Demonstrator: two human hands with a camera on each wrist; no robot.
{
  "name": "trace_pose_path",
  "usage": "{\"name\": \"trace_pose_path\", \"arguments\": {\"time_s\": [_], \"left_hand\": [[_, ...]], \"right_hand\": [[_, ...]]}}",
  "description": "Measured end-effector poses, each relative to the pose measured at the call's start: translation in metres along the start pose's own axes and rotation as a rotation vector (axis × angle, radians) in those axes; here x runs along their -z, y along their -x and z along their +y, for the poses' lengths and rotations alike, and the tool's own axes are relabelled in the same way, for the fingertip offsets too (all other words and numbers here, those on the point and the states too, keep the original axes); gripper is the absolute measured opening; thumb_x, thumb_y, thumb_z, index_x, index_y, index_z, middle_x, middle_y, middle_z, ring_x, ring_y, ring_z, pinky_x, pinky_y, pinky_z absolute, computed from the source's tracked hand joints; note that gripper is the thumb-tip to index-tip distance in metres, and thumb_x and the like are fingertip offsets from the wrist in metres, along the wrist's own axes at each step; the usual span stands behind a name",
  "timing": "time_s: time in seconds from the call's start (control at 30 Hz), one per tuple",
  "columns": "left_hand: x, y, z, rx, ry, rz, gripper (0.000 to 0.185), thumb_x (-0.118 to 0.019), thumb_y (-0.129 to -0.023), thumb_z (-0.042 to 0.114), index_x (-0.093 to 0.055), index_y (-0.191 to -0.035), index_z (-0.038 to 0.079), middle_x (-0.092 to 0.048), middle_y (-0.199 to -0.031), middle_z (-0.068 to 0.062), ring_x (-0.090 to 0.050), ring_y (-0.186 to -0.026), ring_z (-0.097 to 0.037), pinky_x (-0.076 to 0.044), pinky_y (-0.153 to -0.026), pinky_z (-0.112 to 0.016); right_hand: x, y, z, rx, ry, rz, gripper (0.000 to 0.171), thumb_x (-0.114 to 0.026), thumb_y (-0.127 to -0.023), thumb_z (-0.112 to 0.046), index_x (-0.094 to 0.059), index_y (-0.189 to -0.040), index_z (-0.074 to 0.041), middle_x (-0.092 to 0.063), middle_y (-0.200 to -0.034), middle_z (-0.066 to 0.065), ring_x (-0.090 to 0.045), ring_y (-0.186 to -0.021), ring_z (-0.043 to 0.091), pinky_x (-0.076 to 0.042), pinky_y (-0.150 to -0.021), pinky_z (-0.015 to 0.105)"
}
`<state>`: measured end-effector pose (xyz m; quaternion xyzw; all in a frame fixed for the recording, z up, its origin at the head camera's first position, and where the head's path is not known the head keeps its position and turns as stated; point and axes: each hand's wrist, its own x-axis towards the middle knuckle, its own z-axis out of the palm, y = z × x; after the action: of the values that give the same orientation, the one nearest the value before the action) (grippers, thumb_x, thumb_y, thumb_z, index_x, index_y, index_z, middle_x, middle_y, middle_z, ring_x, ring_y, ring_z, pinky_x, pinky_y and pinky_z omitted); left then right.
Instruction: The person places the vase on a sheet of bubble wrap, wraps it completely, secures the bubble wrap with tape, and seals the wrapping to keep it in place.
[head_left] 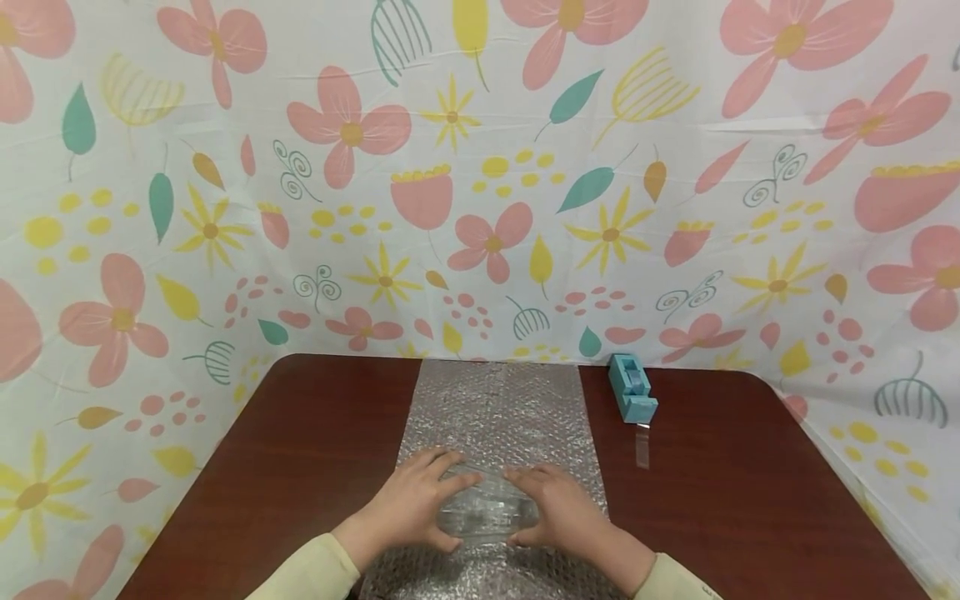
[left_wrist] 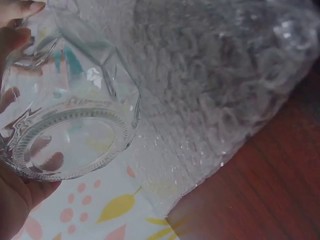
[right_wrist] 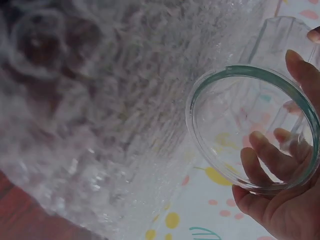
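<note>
A clear faceted glass jar (head_left: 483,510) lies on its side between my two hands, above a long sheet of bubble wrap (head_left: 495,408). My left hand (head_left: 420,500) grips the base end; the left wrist view shows the jar's ribbed round bottom (left_wrist: 75,142) with fingers and thumb around it. Around the mouth end, my right hand (head_left: 562,512) holds the jar, its fingers visible through the glass beside the round rim (right_wrist: 200,90) in the right wrist view. Whether the jar touches the wrap is unclear.
A light blue tape dispenser (head_left: 633,404) stands at the back right of the dark red-brown table (head_left: 322,433), a short strip of clear tape (head_left: 642,447) hanging from it onto the tabletop. Flower-printed cloth (head_left: 495,242) surrounds the table's back and sides.
</note>
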<state>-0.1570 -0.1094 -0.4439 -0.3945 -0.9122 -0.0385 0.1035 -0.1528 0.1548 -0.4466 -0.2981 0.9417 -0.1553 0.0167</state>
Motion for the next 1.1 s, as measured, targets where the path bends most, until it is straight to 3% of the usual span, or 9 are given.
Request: {"name": "trace_pose_path", "arguments": {"time_s": [0.23,0.57,0.87,1.1], "left_hand": [[0.001,-0.002,0.002,0.071,0.087,-0.049,0.083,-0.090,-0.069,0.055,-0.059,-0.142,0.030,-0.059,-0.143,-0.006,-0.057,-0.132,-0.030,-0.053,-0.106,-0.051],[0.006,-0.006,0.005,0.116,0.134,-0.126,0.080,-0.088,-0.072,0.051,-0.057,-0.143,0.029,-0.057,-0.145,-0.007,-0.054,-0.136,-0.031,-0.048,-0.112,-0.055],[0.008,-0.011,0.011,0.111,0.053,-0.078,0.078,-0.087,-0.071,0.055,-0.059,-0.139,0.026,-0.061,-0.138,-0.007,-0.057,-0.130,-0.027,-0.050,-0.110,-0.051],[0.001,-0.014,0.005,0.121,0.104,-0.068,0.073,-0.086,-0.071,0.053,-0.061,-0.135,0.028,-0.062,-0.134,-0.006,-0.059,-0.125,-0.027,-0.053,-0.105,-0.051]], "right_hand": [[-0.001,-0.002,0.000,-0.010,-0.034,0.005,0.085,-0.091,-0.070,-0.047,-0.062,-0.141,-0.009,-0.071,-0.133,0.009,-0.066,-0.115,0.029,-0.057,-0.093,0.050],[-0.004,-0.006,0.003,-0.028,-0.054,0.000,0.087,-0.093,-0.066,-0.045,-0.063,-0.139,-0.008,-0.072,-0.129,0.009,-0.066,-0.110,0.028,-0.058,-0.091,0.047],[-0.006,-0.010,0.003,-0.055,-0.078,0.015,0.086,-0.095,-0.063,-0.043,-0.063,-0.136,-0.010,-0.070,-0.132,0.010,-0.065,-0.119,0.034,-0.056,-0.098,0.054],[-0.004,-0.011,0.001,-0.079,-0.110,0.007,0.083,-0.093,-0.065,-0.042,-0.063,-0.135,-0.009,-0.071,-0.129,0.011,-0.065,-0.117,0.034,-0.056,-0.097,0.055]]}}
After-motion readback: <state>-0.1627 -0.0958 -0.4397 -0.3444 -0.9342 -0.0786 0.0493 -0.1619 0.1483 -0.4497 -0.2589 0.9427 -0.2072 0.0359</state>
